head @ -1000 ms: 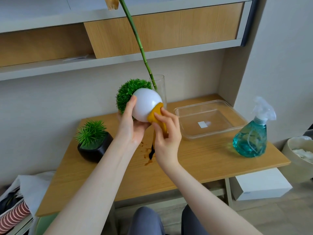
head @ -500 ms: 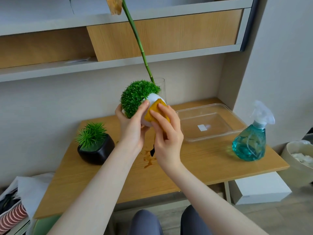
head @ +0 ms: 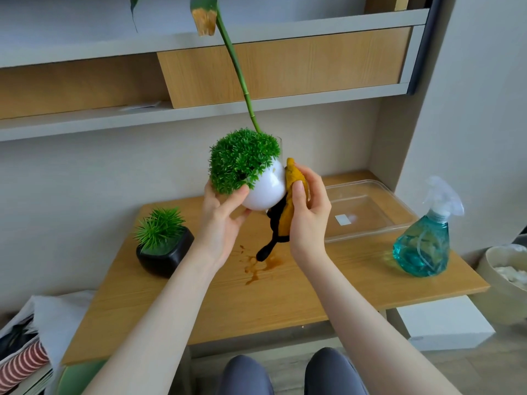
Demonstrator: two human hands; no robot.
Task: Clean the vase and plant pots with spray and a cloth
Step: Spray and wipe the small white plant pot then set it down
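The white round pot (head: 263, 192) with its green ball of foliage is held in the air above the surface (head: 285, 295), in front of the glass vase (head: 280, 149), which is mostly hidden behind it. The left hand (head: 221, 220) has its grip curled under and around the pot's left side, thumb across the front. The right hand (head: 309, 212) has its grip clamped on the yellow cloth (head: 291, 201), pressing it against the pot's right flank; a dark strip of the cloth dangles below.

By my reading, this pot is mid-wipe. The black pot (head: 164, 253) sits on the surface left of the white pot, and the spray bottle (head: 426, 238) stands well to its right, beyond a clear tray (head: 368, 212). Whether the black pot or the vase is already cleaned cannot be told. A brown stain (head: 256, 266) lies on the surface below the white pot.
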